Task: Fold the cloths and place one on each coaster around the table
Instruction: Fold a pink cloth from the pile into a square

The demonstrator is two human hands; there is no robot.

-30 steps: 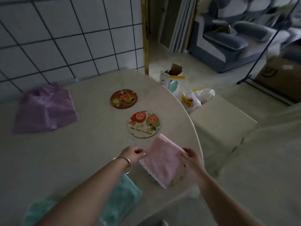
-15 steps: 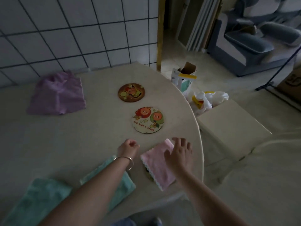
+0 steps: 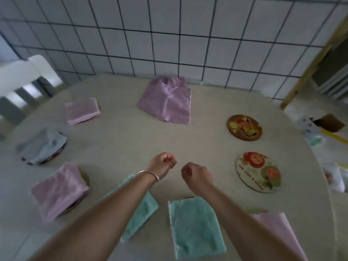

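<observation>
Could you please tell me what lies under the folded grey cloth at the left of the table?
A dark curved rim peeks out beneath the grey cloth, likely a coaster; the cloth covers its face.

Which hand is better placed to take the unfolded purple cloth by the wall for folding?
Probably the left hand. It lies a little farther forward than the right hand and almost straight below the unfolded purple cloth. Both hands hold nothing, so the advantage is small.

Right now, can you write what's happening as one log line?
left hand: curled, empty | right hand: curled, empty | purple cloth: unfolded by wall | brown coaster: bare | white coaster: bare
</observation>
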